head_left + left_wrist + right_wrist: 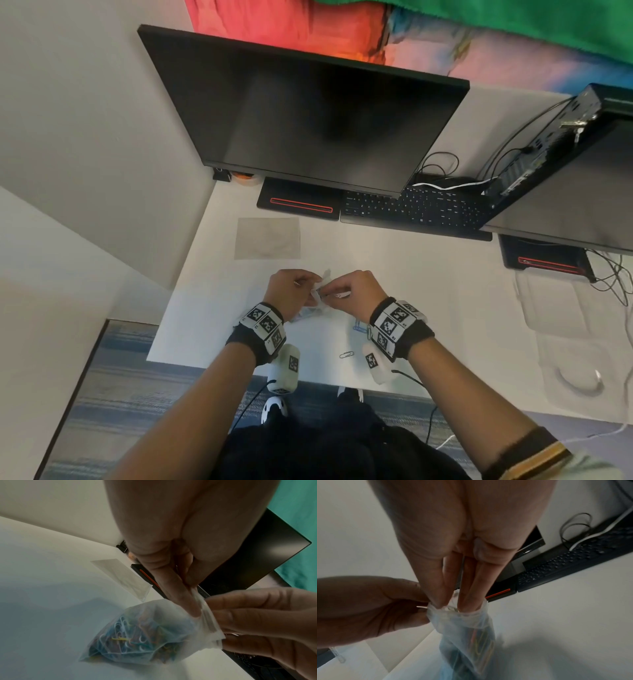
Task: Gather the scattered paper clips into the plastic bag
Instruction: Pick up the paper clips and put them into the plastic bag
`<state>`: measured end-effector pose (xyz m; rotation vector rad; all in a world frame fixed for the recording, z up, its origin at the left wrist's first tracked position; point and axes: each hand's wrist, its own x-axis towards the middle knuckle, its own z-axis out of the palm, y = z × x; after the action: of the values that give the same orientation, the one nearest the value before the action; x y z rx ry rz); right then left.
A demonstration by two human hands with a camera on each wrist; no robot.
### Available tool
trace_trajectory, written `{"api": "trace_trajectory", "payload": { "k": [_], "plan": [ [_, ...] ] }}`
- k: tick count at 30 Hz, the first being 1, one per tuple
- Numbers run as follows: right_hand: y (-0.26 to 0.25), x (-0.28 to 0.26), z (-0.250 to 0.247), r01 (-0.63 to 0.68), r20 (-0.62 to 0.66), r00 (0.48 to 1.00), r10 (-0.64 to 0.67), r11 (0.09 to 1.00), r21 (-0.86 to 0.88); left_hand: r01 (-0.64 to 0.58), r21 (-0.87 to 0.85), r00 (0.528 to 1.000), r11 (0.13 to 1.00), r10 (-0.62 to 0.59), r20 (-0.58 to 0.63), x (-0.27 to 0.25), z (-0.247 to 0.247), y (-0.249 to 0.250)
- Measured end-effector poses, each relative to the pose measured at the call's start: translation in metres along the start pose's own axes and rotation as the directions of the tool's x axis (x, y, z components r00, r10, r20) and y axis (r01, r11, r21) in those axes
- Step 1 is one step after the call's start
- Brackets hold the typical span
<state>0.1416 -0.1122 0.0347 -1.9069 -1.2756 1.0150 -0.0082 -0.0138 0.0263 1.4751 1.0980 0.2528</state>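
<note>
A clear plastic bag (pixel 137 635), bulging with coloured paper clips, hangs between both hands just above the white desk (pixel 428 291). My left hand (pixel 310 291) pinches one side of the bag's top edge (pixel 205 615). My right hand (pixel 334 291) grips the other side, with its fingertips (pixel 467 605) dipped into the bag's mouth (pixel 452 608). A thin bit of metal shows between the left hand's fingers (pixel 421 606); I cannot tell what it is. Loose on the desk lie a silver paper clip (pixel 346 354) and a few blue paper clips (pixel 359 327) beside my right wrist.
A flat grey sheet (pixel 267 238) lies beyond the hands. Behind it stand a dark monitor (pixel 308 116), its base (pixel 299 204) and a keyboard (pixel 418 209). A second monitor (pixel 565 192) and cables (pixel 613 274) are at the right. The desk's front edge runs under my wrists.
</note>
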Motion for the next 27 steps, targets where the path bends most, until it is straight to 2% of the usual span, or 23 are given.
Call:
{"api": "trace_trajectory", "payload": {
  "k": [2, 4, 6, 7, 8, 10, 12, 16, 19, 22, 27],
  "plan": [
    [-0.002, -0.002, -0.002, 0.035, -0.003, 0.999, -0.035, 0.999, 0.004, 0.002, -0.005, 1.0, 1.0, -0.002, 0.001, 0.0, -0.001, -0.001],
    [0.002, -0.006, -0.011, 0.032, -0.097, 0.995, -0.025, 0.997, 0.066, 0.004, -0.004, 1.0, 1.0, -0.004, 0.001, 0.0, -0.003, -0.002],
    [0.016, -0.012, -0.02, -0.054, -0.202, 0.976, 0.079, 0.99, 0.127, 0.006, -0.011, 1.0, 1.0, -0.006, -0.002, -0.001, -0.004, -0.003],
    [0.025, -0.016, -0.023, -0.138, -0.223, 0.961, 0.16, 0.984, 0.111, 0.006, -0.018, 1.0, 1.0, -0.007, -0.003, -0.001, -0.005, -0.003],
    [0.037, -0.022, -0.024, -0.243, -0.216, 0.945, 0.245, 0.969, 0.037, 0.008, -0.024, 1.0, 1.0, -0.008, -0.004, -0.001, -0.005, -0.003],
    [0.063, -0.036, -0.016, -0.433, -0.11, 0.901, 0.42, 0.888, -0.155, 0.011, -0.033, 1.0, 0.999, -0.011, -0.007, -0.002, -0.007, -0.002],
    [0.084, -0.05, -0.001, -0.486, -0.003, 0.867, 0.498, 0.845, -0.222, 0.013, -0.039, 1.0, 0.999, -0.013, -0.009, -0.003, -0.007, -0.002],
    [0.101, -0.058, 0.028, -0.41, -0.054, 0.911, 0.408, 0.884, -0.225, 0.017, -0.051, 1.0, 0.999, -0.017, -0.004, -0.005, -0.008, -0.004],
    [0.097, -0.056, 0.042, -0.333, -0.033, 0.941, 0.337, 0.903, -0.272, 0.012, -0.037, 1.0, 0.999, -0.012, -0.008, -0.006, -0.011, -0.006],
    [0.095, -0.054, 0.049, -0.317, -0.056, 0.947, 0.316, 0.899, -0.301, 0.008, -0.045, 1.0, 0.999, -0.009, -0.01, -0.007, -0.013, -0.007],
    [0.099, -0.052, 0.048, -0.306, -0.211, 0.942, 0.263, 0.929, -0.207, 0.001, -0.035, 1.0, 0.999, -0.002, -0.016, -0.007, -0.018, -0.009]
  ]
}}
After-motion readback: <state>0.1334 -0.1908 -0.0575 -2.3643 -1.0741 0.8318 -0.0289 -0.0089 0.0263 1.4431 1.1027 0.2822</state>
